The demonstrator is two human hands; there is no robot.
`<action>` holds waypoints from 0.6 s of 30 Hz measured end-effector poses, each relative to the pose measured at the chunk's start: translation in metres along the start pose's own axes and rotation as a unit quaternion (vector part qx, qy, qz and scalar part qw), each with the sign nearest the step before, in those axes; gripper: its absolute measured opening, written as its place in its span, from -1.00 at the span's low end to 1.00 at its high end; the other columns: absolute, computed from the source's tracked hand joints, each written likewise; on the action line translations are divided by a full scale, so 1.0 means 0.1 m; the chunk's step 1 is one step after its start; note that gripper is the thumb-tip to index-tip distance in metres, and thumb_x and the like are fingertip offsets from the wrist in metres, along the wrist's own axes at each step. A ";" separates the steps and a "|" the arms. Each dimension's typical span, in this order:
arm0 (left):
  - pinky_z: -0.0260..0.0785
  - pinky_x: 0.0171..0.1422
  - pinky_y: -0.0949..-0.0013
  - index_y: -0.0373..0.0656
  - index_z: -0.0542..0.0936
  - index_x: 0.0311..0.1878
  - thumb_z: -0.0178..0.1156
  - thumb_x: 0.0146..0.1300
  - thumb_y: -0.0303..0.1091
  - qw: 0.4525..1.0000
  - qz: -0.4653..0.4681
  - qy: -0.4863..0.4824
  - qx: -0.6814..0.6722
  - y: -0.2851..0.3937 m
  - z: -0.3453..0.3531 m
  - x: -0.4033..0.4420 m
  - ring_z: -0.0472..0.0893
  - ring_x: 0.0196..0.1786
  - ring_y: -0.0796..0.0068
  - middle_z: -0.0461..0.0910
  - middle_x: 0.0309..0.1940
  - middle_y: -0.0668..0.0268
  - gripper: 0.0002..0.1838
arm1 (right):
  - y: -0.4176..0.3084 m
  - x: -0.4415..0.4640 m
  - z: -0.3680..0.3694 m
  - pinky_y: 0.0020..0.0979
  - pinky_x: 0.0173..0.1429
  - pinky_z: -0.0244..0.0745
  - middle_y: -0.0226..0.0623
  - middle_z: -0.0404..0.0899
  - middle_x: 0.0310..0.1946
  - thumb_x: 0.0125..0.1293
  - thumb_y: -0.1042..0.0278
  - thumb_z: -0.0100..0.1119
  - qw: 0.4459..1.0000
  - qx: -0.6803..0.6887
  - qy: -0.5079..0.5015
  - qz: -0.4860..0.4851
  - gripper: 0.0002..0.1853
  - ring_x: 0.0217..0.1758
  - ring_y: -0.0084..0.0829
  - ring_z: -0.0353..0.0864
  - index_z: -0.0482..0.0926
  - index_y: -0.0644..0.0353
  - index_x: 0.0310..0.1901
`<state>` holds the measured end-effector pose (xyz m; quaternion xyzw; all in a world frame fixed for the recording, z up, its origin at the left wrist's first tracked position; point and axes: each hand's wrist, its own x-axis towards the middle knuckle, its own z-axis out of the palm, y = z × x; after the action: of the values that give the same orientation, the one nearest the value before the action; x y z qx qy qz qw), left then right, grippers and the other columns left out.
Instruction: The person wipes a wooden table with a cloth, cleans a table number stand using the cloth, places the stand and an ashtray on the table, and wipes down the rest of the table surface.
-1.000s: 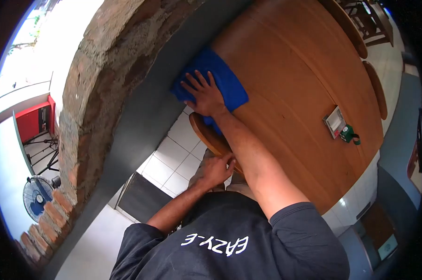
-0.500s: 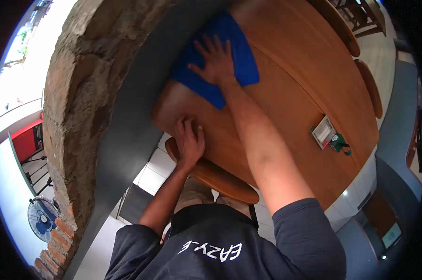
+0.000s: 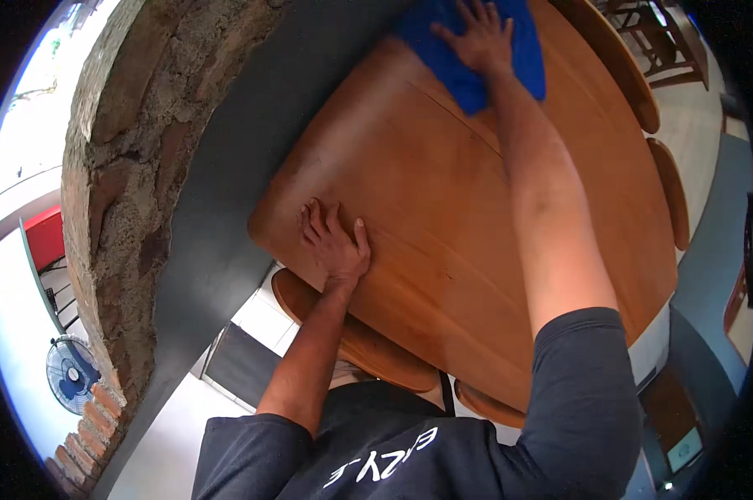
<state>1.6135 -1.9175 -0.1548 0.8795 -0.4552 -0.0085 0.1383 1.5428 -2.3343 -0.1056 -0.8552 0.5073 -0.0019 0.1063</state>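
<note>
My right hand (image 3: 483, 42) presses a blue cloth (image 3: 443, 62) against the far part of the wooden table (image 3: 410, 192). Its fingers are spread and lie flat on the cloth, not wrapped around it. The cloth is bunched and partly cut off by the top of the view. Nearer to my body, my left hand (image 3: 336, 247) rests on the tabletop close to its left corner. Those fingers are spread too, with nothing in them.
A dark grey wall face (image 3: 218, 175) with a rough brick edge (image 3: 127, 183) runs along the table's left side. Wooden chairs stand around it, one (image 3: 376, 354) right before me and another (image 3: 670, 192) at the right. A fan (image 3: 72, 375) is at lower left.
My right hand has slid the cloth farther away and to the right. My left hand has flattened onto the table. The small stand on the table is no longer visible.
</note>
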 end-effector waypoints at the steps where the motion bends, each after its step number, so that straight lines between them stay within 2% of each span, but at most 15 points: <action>1: -0.14 0.51 -0.22 -0.21 0.37 0.27 0.09 0.33 -0.05 1.000 -0.007 -0.008 0.000 0.02 -0.02 0.00 0.08 0.48 -0.19 0.17 0.41 -0.08 -0.44 | 0.11 0.09 -0.02 0.09 0.62 -0.39 -0.24 -0.05 0.58 0.32 -0.48 -0.15 1.000 0.004 -0.002 -0.003 -0.08 0.64 -0.12 -0.20 0.07 -0.04 0.55; 7: -0.17 0.54 -0.20 -0.21 0.36 0.27 0.09 0.32 -0.03 1.000 -0.015 -0.027 0.004 0.01 -0.01 -0.01 0.05 0.50 -0.16 0.15 0.43 -0.07 -0.42 | 0.64 0.51 0.03 0.08 0.62 -0.43 -0.28 -0.10 0.60 0.34 -0.47 -0.19 0.999 0.015 0.012 0.036 -0.13 0.65 -0.12 -0.24 0.09 -0.12 0.54; 10: -0.18 0.55 -0.20 -0.21 0.36 0.27 0.09 0.31 -0.02 0.999 -0.018 -0.028 0.009 0.00 0.00 0.01 0.03 0.51 -0.15 0.14 0.44 -0.06 -0.42 | 0.84 0.71 0.08 0.06 0.63 -0.45 -0.28 -0.12 0.60 0.34 -0.48 -0.20 0.999 -0.022 0.033 0.034 -0.12 0.65 -0.14 -0.27 0.08 -0.11 0.55; 13: -0.19 0.54 -0.21 -0.20 0.35 0.27 0.10 0.31 -0.02 0.999 -0.018 -0.029 0.008 0.00 -0.03 0.02 0.02 0.51 -0.15 0.12 0.45 -0.05 -0.41 | 0.98 0.84 0.05 0.05 0.62 -0.44 -0.29 -0.15 0.61 0.34 -0.49 -0.20 0.999 -0.026 0.022 0.040 -0.11 0.66 -0.15 -0.29 0.06 -0.10 0.55; 15: -0.19 0.54 -0.23 -0.21 0.35 0.27 0.10 0.31 -0.03 0.999 -0.023 -0.035 0.010 0.01 -0.04 0.02 0.01 0.52 -0.15 0.12 0.45 -0.05 -0.41 | 1.12 0.98 0.11 0.06 0.62 -0.43 -0.28 -0.17 0.61 0.33 -0.50 -0.21 0.996 -0.068 0.038 0.045 -0.08 0.65 -0.12 -0.29 0.04 -0.05 0.56; 18: -0.20 0.54 -0.24 -0.20 0.34 0.28 0.11 0.30 -0.04 0.999 -0.021 -0.030 0.008 -0.02 -0.01 0.03 0.01 0.52 -0.15 0.11 0.46 -0.04 -0.41 | 1.20 1.02 0.11 0.10 0.61 -0.43 -0.28 -0.18 0.61 0.33 -0.51 -0.23 0.996 -0.052 0.058 0.051 -0.07 0.65 -0.09 -0.28 0.02 -0.03 0.56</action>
<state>1.6169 -1.9192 -0.1540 0.8893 -0.4406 -0.0342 0.1178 1.4896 -2.4762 -0.1487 -0.8308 0.5553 -0.0197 0.0324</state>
